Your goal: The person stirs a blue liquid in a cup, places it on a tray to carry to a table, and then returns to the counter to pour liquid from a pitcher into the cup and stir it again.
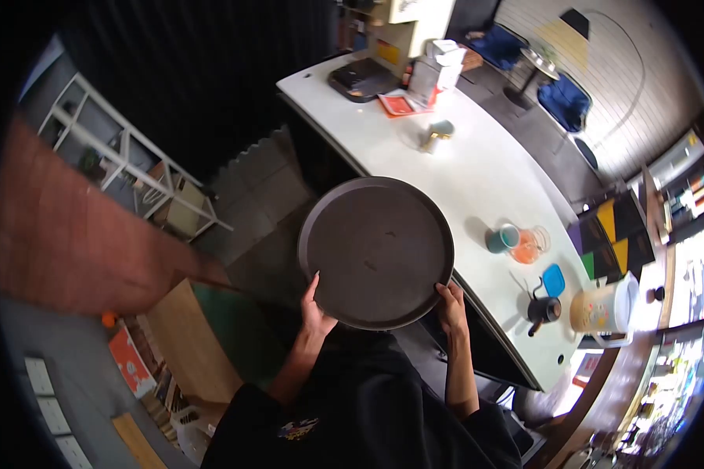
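Observation:
A round dark brown serving tray (375, 250) with a raised rim is held out in front of my body, its bare face toward me. My left hand (317, 311) grips its lower left rim, thumb laid up along the edge and fingers hidden beneath. On the lower right rim, my right hand (450, 306) is closed with the thumb on top; its other fingers are mostly out of sight. The tray's right edge overlaps the near side of the white counter (477, 187) in this view.
On the counter stand a teal cup (503, 238), a glass pitcher of orange-red liquid (530, 245), a small dark gooseneck kettle (544, 309), a large clear jug (602, 306) and a shiny metallic cup (439, 136). A white metal shelf frame (109, 160) is at left.

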A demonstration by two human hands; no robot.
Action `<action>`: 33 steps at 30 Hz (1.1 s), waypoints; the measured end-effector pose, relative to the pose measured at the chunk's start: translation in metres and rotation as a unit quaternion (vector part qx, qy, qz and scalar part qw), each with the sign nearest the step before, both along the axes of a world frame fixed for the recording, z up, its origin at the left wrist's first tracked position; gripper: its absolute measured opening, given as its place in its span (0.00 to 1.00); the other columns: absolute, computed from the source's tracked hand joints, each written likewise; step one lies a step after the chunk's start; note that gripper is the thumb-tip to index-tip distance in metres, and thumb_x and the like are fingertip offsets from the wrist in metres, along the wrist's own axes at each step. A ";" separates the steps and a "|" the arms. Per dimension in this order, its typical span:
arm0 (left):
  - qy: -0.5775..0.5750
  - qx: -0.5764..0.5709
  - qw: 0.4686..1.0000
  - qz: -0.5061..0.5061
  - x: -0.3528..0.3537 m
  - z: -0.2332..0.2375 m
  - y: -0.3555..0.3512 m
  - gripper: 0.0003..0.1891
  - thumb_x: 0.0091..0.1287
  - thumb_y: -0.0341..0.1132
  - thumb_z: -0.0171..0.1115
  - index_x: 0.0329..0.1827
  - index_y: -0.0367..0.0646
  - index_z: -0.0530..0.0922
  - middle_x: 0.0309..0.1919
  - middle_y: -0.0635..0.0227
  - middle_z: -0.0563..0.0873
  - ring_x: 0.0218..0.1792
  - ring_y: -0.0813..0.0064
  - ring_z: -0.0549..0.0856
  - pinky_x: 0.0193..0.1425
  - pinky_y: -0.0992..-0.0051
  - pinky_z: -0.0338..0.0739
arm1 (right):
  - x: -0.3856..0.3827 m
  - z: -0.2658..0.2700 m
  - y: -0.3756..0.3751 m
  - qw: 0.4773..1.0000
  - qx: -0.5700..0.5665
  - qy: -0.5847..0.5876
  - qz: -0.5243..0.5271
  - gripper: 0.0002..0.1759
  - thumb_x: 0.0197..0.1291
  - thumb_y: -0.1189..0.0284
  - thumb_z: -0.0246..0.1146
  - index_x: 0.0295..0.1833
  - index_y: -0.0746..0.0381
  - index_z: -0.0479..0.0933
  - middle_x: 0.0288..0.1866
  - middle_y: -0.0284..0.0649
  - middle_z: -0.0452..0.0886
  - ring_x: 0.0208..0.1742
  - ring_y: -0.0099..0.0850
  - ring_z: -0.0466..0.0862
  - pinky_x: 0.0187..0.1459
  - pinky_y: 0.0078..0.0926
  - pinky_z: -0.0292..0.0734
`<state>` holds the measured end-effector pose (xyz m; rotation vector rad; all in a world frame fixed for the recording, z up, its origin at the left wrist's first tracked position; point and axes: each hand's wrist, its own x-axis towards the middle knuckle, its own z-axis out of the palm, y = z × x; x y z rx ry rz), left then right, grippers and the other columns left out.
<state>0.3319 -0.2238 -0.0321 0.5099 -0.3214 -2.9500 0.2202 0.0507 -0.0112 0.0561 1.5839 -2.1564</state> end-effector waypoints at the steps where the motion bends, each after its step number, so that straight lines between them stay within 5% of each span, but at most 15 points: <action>1: -0.008 0.001 1.000 -0.013 -0.009 0.002 0.005 0.24 0.78 0.47 0.48 0.68 0.40 0.73 0.62 0.64 0.81 0.64 0.65 0.78 0.69 0.61 0.72 | -0.004 -0.014 0.011 1.000 0.006 0.018 -0.014 0.19 0.71 0.74 0.54 0.63 0.71 0.72 0.57 0.47 0.82 0.58 0.35 0.81 0.63 0.34 0.74; 8: -0.026 -0.007 0.996 -0.079 -0.056 -0.014 0.032 0.22 0.76 0.45 0.50 0.64 0.39 0.76 0.60 0.63 0.82 0.61 0.63 0.81 0.67 0.61 0.74 | -0.014 -0.044 0.052 0.994 0.091 0.014 -0.061 0.18 0.72 0.73 0.54 0.63 0.70 0.74 0.57 0.44 0.83 0.58 0.32 0.80 0.61 0.30 0.73; 10: -0.042 -0.019 0.996 -0.075 -0.061 -0.010 0.036 0.22 0.75 0.45 0.51 0.64 0.39 0.76 0.59 0.62 0.83 0.60 0.62 0.82 0.66 0.60 0.75 | -0.013 -0.041 0.055 0.993 0.079 0.006 -0.089 0.17 0.73 0.71 0.55 0.60 0.70 0.76 0.51 0.41 0.85 0.53 0.28 0.82 0.57 0.26 0.75; 12: -0.045 -0.023 0.996 -0.077 -0.066 -0.009 0.041 0.22 0.75 0.44 0.50 0.64 0.38 0.76 0.60 0.62 0.83 0.60 0.61 0.81 0.67 0.60 0.75 | -0.017 -0.015 0.058 0.981 0.193 -0.024 -0.016 0.20 0.74 0.69 0.55 0.61 0.74 0.75 0.51 0.43 0.83 0.56 0.31 0.81 0.48 0.31 0.80; 13: -0.040 -0.019 0.996 -0.073 -0.068 -0.008 0.044 0.23 0.75 0.44 0.49 0.64 0.38 0.76 0.60 0.61 0.82 0.61 0.60 0.81 0.67 0.59 0.75 | -0.020 -0.013 0.061 0.969 0.243 0.038 -0.011 0.19 0.75 0.65 0.55 0.51 0.74 0.80 0.35 0.40 0.83 0.41 0.31 0.86 0.32 0.33 0.80; 14: -0.034 -0.015 0.997 -0.069 -0.070 -0.007 0.046 0.23 0.75 0.45 0.48 0.64 0.38 0.75 0.60 0.61 0.82 0.61 0.59 0.81 0.67 0.58 0.74 | -0.028 -0.037 0.074 0.961 0.273 0.034 0.007 0.20 0.75 0.63 0.56 0.41 0.72 0.81 0.25 0.45 0.82 0.30 0.37 0.88 0.30 0.38 0.79; 16: -0.031 -0.006 0.997 -0.071 -0.073 -0.012 0.047 0.23 0.75 0.45 0.48 0.64 0.38 0.75 0.60 0.60 0.82 0.61 0.59 0.81 0.67 0.57 0.75 | -0.038 0.004 0.081 0.900 0.422 0.106 0.020 0.19 0.72 0.63 0.59 0.37 0.71 0.79 0.20 0.51 0.80 0.27 0.45 0.87 0.32 0.40 0.79; 18: -0.027 0.003 0.997 -0.067 -0.074 -0.012 0.052 0.24 0.75 0.45 0.47 0.65 0.38 0.75 0.61 0.60 0.82 0.62 0.58 0.80 0.68 0.56 0.75 | -0.051 0.026 0.085 0.878 0.440 0.172 -0.077 0.13 0.64 0.68 0.65 0.37 0.69 0.80 0.23 0.52 0.83 0.29 0.47 0.87 0.34 0.40 0.79; 21: -0.075 -0.015 0.996 -0.046 -0.077 -0.009 0.060 0.24 0.75 0.46 0.47 0.65 0.38 0.75 0.60 0.59 0.82 0.61 0.58 0.80 0.67 0.56 0.75 | -0.080 0.037 0.089 0.805 0.472 0.318 -0.165 0.13 0.61 0.69 0.69 0.44 0.69 0.79 0.36 0.50 0.85 0.28 0.37 0.86 0.30 0.34 0.79; 23: -0.068 -0.015 0.997 -0.039 -0.077 -0.010 0.064 0.24 0.75 0.45 0.47 0.64 0.38 0.75 0.60 0.59 0.82 0.61 0.58 0.81 0.66 0.56 0.76 | -0.095 0.052 0.085 0.782 0.475 0.341 -0.215 0.30 0.53 0.73 0.74 0.61 0.65 0.72 0.54 0.56 0.80 0.39 0.50 0.86 0.36 0.43 0.81; 24: -0.068 -0.014 0.997 -0.031 -0.077 -0.009 0.066 0.24 0.75 0.45 0.47 0.64 0.38 0.75 0.60 0.59 0.82 0.61 0.58 0.81 0.66 0.56 0.76 | -0.102 0.050 0.087 0.784 0.472 0.345 -0.209 0.30 0.53 0.73 0.74 0.61 0.65 0.72 0.54 0.56 0.80 0.39 0.50 0.86 0.36 0.43 0.81; 26: -0.062 -0.005 0.998 -0.026 -0.076 -0.009 0.069 0.24 0.74 0.45 0.48 0.63 0.38 0.76 0.59 0.59 0.83 0.60 0.58 0.81 0.66 0.57 0.76 | -0.116 0.038 0.090 0.707 0.548 0.398 -0.204 0.41 0.50 0.71 0.76 0.69 0.64 0.64 0.64 0.59 0.72 0.43 0.52 0.85 0.39 0.44 0.82; 27: -0.062 -0.004 0.998 -0.016 -0.076 -0.010 0.070 0.24 0.74 0.45 0.48 0.63 0.38 0.76 0.59 0.59 0.83 0.60 0.58 0.81 0.66 0.57 0.76 | -0.123 0.033 0.092 0.663 0.565 0.449 -0.201 0.45 0.49 0.70 0.77 0.71 0.65 0.62 0.63 0.62 0.72 0.47 0.55 0.84 0.42 0.46 0.82; 33: -0.062 -0.006 0.998 -0.001 -0.070 -0.012 0.082 0.22 0.74 0.44 0.49 0.61 0.38 0.78 0.56 0.60 0.84 0.58 0.60 0.82 0.64 0.58 0.77 | -0.135 0.019 0.087 0.691 0.580 0.396 -0.169 0.45 0.52 0.66 0.75 0.69 0.73 0.59 0.59 0.65 0.73 0.51 0.59 0.82 0.45 0.48 0.80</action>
